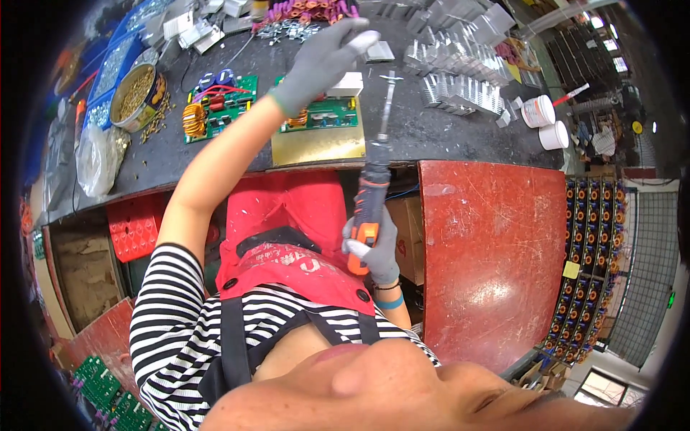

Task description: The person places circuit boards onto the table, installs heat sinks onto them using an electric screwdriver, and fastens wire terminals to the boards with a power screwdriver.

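Observation:
My right hand (377, 248), in a grey glove, is wrapped around the grip of a black and orange electric screwdriver (372, 190). The tool's long bit points away from me over the workbench, with a small silvery piece (390, 77) at its tip. My left hand (323, 65), also gloved, hovers left of the tip; its thumb and forefinger look apart, with nothing visible between them. Beneath that wrist lies a green circuit board (332, 115) by a brass-coloured plate (320, 149), partly hidden by my arm. Another circuit board (241, 108) with copper coils lies to its left.
Finned metal heat sinks (460, 93) stand in rows at the right. A tub of brass-coloured screws (136, 97) and blue bins (115, 68) sit at the left. White jars (553, 135) stand near the right edge. A red panel (492, 251) rises beside my right arm.

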